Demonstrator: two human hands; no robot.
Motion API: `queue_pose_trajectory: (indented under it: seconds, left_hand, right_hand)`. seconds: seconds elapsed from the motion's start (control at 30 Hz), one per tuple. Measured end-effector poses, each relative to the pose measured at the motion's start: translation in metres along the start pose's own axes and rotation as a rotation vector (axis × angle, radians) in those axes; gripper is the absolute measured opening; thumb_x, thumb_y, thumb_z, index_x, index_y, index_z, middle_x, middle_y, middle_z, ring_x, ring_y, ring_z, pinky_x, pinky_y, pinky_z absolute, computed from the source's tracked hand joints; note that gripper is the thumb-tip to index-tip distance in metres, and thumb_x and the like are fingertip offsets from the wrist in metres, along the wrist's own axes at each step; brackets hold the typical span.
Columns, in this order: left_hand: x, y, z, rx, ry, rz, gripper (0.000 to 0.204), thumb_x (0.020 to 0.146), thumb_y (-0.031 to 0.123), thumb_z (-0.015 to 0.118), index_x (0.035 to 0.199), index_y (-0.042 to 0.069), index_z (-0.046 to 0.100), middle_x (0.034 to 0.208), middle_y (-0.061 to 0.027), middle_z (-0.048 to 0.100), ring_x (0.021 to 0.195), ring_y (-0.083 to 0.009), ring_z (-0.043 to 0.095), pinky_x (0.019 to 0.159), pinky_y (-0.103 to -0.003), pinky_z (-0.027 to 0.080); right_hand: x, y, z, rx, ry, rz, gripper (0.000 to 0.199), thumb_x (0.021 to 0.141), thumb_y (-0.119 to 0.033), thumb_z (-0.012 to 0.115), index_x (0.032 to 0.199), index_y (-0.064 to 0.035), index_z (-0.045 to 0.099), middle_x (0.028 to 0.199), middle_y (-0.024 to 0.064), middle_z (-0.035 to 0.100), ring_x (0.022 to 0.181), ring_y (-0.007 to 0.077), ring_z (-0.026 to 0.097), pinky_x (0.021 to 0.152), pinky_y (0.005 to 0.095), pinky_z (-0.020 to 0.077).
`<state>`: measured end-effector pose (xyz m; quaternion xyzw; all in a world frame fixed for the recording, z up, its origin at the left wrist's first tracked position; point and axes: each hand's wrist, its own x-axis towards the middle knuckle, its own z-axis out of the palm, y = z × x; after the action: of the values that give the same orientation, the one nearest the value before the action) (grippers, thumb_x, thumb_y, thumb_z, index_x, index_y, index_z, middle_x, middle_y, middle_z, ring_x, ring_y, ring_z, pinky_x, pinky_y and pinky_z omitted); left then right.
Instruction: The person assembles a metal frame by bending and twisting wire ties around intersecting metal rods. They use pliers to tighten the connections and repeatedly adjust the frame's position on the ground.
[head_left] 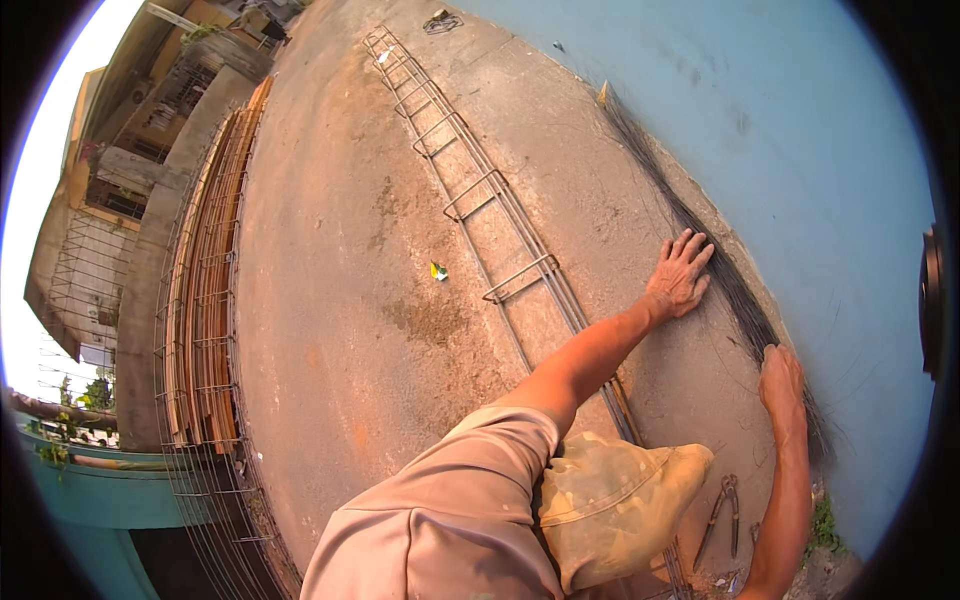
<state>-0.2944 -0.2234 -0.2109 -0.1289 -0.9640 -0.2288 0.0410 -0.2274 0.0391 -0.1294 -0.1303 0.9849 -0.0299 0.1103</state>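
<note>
The long bundle of thin wire strands (735,290) is black, the smooth painted wall (800,150) pale blue, the concrete ground (340,300) brownish-grey with rusty stains.

Packaging: one small crumpled wrapper scrap (438,271), yellow and green, lying on the bare concrete ground (330,300).
Position: just left of the long rebar cage (470,190), apart from it, near mid-frame.
Second item: a small whitish scrap (384,57) at the cage's far end; kind unclear.
Labels, signs, screens: none visible.
</note>
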Motion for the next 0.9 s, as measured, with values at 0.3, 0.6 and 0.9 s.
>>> queue_pose_trajectory:
  seconds: [0.3,0.6,0.9]
  left_hand:
    - [0.000,0.006,-0.008,-0.028,0.005,-0.016,0.057,0.096,0.034,0.046,0.145,0.009,0.036,0.153,-0.0139,0.026,0.145,-0.0326,0.016,0.116,-0.053,0.015]
    - [0.005,0.013,-0.012,-0.066,-0.004,-0.019,0.052,0.098,0.033,0.041,0.144,0.008,0.038,0.154,-0.0129,0.026,0.145,-0.0310,0.017,0.117,-0.054,0.014]
    - [0.012,0.019,-0.006,-0.066,-0.032,-0.014,0.051,0.101,0.033,0.038,0.147,0.010,0.035,0.157,-0.0101,0.022,0.147,-0.0298,0.013,0.117,-0.056,0.011]
  right_hand:
    - [0.003,0.015,-0.018,0.024,0.206,-0.114,0.023,0.087,0.003,0.048,0.106,0.0072,0.062,0.099,0.0241,0.059,0.092,0.0421,0.059,0.079,0.0477,0.0476]
    - [-0.019,-0.018,-0.071,0.246,0.233,-0.120,0.018,0.095,-0.009,0.044,0.092,0.0042,0.055,0.085,0.0249,0.059,0.082,0.0440,0.058,0.071,0.0504,0.0437]
    - [-0.196,0.087,-0.048,-0.030,-0.101,-0.138,0.012,0.085,-0.002,0.050,0.093,0.0019,0.056,0.084,0.0247,0.057,0.076,0.0454,0.057,0.066,0.0509,0.0443]
